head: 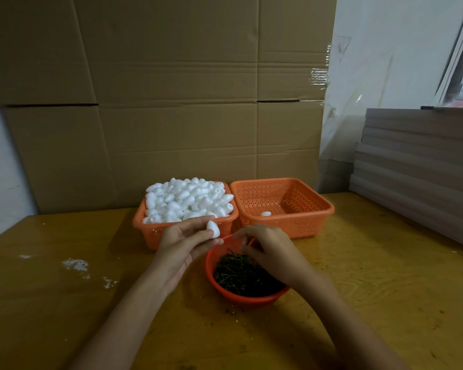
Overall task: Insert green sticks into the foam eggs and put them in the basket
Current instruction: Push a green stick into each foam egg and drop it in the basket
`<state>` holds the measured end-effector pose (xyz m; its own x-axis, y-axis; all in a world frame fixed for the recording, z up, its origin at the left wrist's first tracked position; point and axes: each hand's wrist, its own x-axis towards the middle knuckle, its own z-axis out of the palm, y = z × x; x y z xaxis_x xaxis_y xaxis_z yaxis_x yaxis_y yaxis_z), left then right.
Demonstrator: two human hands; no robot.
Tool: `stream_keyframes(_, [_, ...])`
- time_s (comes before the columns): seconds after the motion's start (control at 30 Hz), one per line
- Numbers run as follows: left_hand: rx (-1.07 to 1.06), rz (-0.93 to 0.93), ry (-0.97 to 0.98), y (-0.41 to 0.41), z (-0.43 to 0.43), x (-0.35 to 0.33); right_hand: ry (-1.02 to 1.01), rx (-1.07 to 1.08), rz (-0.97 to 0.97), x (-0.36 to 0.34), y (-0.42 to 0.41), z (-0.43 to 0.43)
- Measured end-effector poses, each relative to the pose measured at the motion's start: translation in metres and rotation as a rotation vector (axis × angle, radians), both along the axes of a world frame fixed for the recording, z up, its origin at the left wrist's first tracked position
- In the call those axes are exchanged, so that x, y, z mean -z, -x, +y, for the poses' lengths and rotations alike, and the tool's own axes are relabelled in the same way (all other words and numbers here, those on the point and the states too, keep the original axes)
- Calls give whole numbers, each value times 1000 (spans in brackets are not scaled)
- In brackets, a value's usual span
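Note:
My left hand (184, 240) holds a white foam egg (213, 229) between thumb and fingers, just in front of the left orange basket (155, 231), which is heaped with foam eggs (187, 200). My right hand (267, 245) hovers over the red bowl (249, 297) of green sticks (241, 273) with its fingertips pinched together; whether a stick is between them I cannot tell. The right orange basket (305, 222) holds one foam egg (266, 213).
A large cardboard sheet (171, 102) stands behind the baskets. Stacked grey boards (417, 166) rise at the right edge of the wooden table (64, 303). White foam crumbs (75, 264) lie on the table to the left.

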<state>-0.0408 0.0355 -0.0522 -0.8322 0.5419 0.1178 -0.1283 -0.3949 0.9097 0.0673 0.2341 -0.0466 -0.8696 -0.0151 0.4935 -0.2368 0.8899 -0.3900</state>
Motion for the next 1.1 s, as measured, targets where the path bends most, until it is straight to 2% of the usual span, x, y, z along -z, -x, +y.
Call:
stream_keyframes(0.17, [9, -11, -14, 0, 0, 0, -29, 7, 11, 1, 0, -1])
stream_keyframes(0.4, [17, 12, 7, -2, 0, -2, 70, 8, 69, -2, -1, 1])
stream_keyframes(0.6, [16, 27, 10, -2, 0, -1, 204, -36, 29, -2, -1, 3])
stream_keyframes(0.67, [17, 29, 13, -2, 0, -1, 173, -34, 9, -2, -1, 4])
stream_keyframes(0.87, [33, 21, 3, -2, 1, -2, -141, -66, -71, -1, -2, -2])
stream_keyframes(1.1, [53, 11, -7, -3, 0, -2, -159, -14, -140, 2, -2, 2])
